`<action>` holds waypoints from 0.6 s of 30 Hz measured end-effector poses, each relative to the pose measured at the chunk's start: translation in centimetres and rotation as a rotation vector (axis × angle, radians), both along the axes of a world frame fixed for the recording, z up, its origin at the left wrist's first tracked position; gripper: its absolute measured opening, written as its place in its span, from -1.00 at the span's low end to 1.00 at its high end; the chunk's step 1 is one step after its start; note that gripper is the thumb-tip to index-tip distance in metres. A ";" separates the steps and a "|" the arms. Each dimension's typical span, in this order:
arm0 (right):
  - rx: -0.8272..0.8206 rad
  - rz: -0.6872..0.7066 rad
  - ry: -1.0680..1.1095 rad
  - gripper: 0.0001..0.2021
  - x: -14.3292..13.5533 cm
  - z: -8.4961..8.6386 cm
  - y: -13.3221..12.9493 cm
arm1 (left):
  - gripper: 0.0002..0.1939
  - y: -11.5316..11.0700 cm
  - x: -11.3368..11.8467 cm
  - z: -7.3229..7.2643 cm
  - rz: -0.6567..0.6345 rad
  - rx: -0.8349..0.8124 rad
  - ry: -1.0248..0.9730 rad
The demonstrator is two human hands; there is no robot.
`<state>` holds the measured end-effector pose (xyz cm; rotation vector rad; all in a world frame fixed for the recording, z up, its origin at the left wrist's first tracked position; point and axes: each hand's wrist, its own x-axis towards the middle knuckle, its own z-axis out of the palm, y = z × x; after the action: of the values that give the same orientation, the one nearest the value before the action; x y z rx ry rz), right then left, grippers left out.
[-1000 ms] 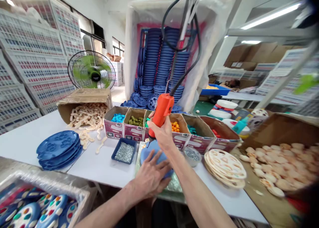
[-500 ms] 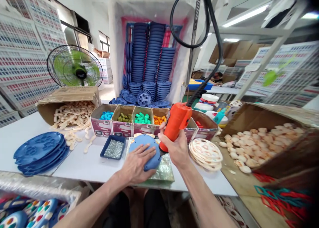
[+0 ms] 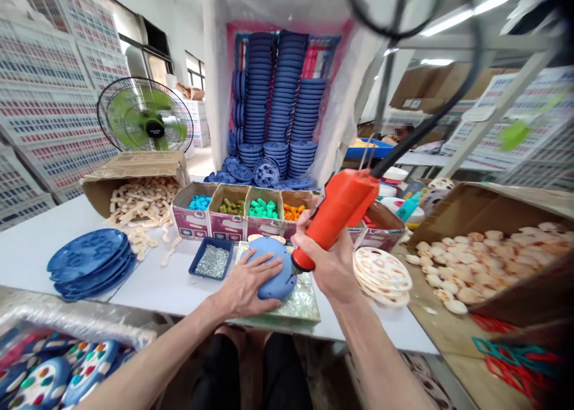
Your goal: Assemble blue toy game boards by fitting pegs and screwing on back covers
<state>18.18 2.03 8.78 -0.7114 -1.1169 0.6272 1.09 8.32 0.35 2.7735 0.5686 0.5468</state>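
Observation:
My left hand (image 3: 248, 285) lies flat on a round blue plastic disc (image 3: 278, 288), fingers spread across its top. The disc rests on a flat, shiny greenish block (image 3: 301, 307). In my right hand (image 3: 335, 269) is an orange electric screwdriver (image 3: 341, 210), tilted with its bit pointing down at the disc's right edge. Whether the bit touches the disc, I cannot tell. Left of the disc stands a small navy tray (image 3: 207, 275) of small silvery metal pieces. A stack of cream discs with holes (image 3: 381, 272) sits right of my right hand.
Behind the disc runs a row of cardboard bins (image 3: 228, 228) with coloured plastic pieces. Blue plates (image 3: 89, 257) are stacked at left. Cardboard boxes (image 3: 134, 162) of cream pieces flank the table. The screwdriver's black cable (image 3: 430, 123) rises overhead. A fan (image 3: 146, 117) stands behind.
My right hand has tilted the screwdriver further over to the right, and its bit now shows above the disc's edge. My left hand stays on the disc. The view has shifted slightly.

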 end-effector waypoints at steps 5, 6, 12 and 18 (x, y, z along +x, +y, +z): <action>-0.045 0.134 -0.044 -0.79 -3.1 0.2 -0.5 | -0.38 -0.2 0.2 -0.3 0.022 0.004 -0.103; -0.068 0.143 -0.056 -0.81 -3.5 -0.3 -0.5 | -0.41 -0.2 0.2 -0.5 0.030 0.010 -0.111; -0.174 0.138 -0.075 -0.80 -3.4 -1.8 -1.0 | -0.31 0.0 0.0 -0.6 -0.006 0.065 -0.064; -0.048 0.104 -0.028 -0.78 -2.5 0.6 -0.7 | -0.12 -0.2 -0.2 0.1 -0.036 0.006 -0.054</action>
<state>15.66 1.32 9.36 -0.7087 -1.1736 0.7361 0.92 8.14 0.46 2.7591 0.5043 0.6145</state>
